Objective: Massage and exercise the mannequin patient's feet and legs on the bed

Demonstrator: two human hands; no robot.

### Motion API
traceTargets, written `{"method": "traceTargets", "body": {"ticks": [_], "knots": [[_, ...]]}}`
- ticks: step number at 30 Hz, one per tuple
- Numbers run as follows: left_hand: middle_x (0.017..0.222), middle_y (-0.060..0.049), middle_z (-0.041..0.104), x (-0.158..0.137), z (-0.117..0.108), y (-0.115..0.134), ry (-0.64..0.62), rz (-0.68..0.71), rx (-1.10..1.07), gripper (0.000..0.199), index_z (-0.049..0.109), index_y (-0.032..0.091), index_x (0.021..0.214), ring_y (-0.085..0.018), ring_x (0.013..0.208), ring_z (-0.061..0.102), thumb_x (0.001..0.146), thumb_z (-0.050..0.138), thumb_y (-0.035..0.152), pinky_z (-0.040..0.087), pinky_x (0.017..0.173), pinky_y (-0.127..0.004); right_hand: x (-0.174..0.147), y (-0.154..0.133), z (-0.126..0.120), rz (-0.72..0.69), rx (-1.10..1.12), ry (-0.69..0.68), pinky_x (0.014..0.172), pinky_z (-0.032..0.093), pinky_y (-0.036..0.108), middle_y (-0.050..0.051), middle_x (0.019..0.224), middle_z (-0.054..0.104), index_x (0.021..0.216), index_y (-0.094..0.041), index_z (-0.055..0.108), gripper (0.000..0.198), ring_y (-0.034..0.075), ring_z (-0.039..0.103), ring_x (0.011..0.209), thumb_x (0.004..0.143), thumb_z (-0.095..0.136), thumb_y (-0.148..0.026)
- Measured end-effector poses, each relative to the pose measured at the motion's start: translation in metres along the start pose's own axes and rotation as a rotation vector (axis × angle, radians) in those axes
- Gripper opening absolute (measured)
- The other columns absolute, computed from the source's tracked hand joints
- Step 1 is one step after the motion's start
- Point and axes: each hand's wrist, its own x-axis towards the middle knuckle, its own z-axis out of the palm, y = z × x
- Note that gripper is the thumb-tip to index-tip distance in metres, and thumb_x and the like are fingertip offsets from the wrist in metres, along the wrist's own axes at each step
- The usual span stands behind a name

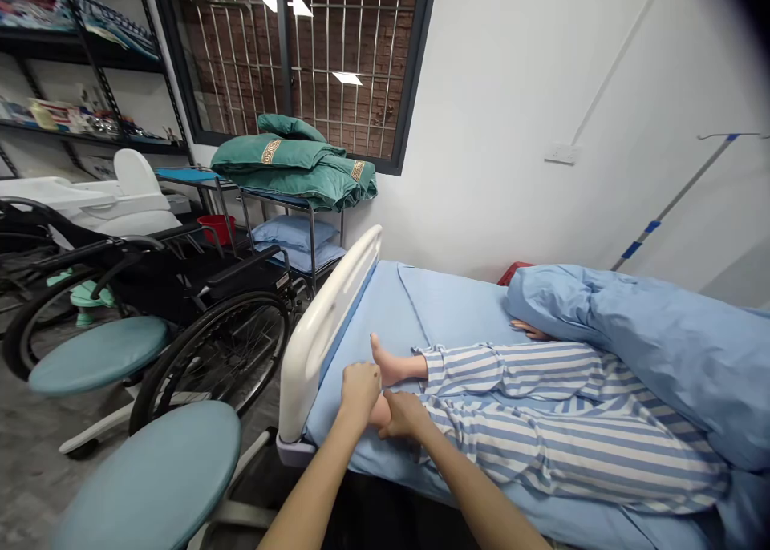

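A person in blue-and-white striped trousers (541, 438) lies on a bed with a light blue sheet (445, 293). My left hand (359, 391) is closed round the front part of the person's nearer foot (380, 412), and covers its toes. Just right of it, my right hand (407, 415) wraps the ankle of that same foot. Most of the foot is hidden under my two hands. The person's other foot (394, 365) rests bare on the sheet beyond my hands, toes up. A cream bed end board (328, 325) stands close to the left.
A blue quilt (650, 333) covers the person's upper part; a hand (529, 329) shows at its edge. Left are a wheelchair (222, 341) and two round stools (156, 470). Green folded quilts (301, 165) lie on a rack. A drip pole (674, 197) stands right.
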Motion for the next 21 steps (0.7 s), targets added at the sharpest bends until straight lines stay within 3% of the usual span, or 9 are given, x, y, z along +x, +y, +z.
{"method": "traceTargets", "body": {"ticks": [7, 21], "knots": [[0.076, -0.011, 0.063, -0.007, 0.005, 0.001, 0.226, -0.025, 0.009, 0.027, 0.064, 0.011, 0.080, -0.024, 0.074, 0.058, 0.079, 0.036, 0.014, 0.042, 0.064, -0.035, -0.002, -0.003, -0.003, 0.009, 0.014, -0.007, 0.069, 0.044, 0.036, 0.012, 0.092, 0.063, 0.107, -0.017, 0.051, 0.070, 0.030, 0.059, 0.082, 0.048, 0.068, -0.050], [0.075, -0.009, 0.062, -0.010, 0.014, -0.002, 0.284, -0.013, 0.005, 0.022, 0.063, 0.011, 0.079, -0.023, 0.075, 0.057, 0.076, 0.042, 0.016, 0.041, 0.065, -0.035, -0.002, -0.004, -0.005, 0.045, 0.024, -0.025, 0.071, 0.044, 0.037, 0.012, 0.094, 0.063, 0.108, -0.018, 0.052, 0.070, 0.033, 0.059, 0.085, 0.047, 0.068, -0.049]]}}
